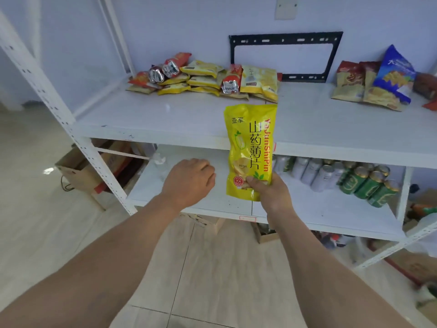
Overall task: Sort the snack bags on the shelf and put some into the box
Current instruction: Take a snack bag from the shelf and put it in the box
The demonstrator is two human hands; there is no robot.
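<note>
Our right hand pinches the yellow snack bag by its bottom edge at frame centre, long axis upright before the shelf; the left hand, loosely curled, holds nothing, just beside.

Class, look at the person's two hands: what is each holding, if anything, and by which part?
The right hand grips a yellow snack bag by its bottom end, thumb on the front, holding it upright. The left hand holds nothing, fingers loosely curled.
</note>
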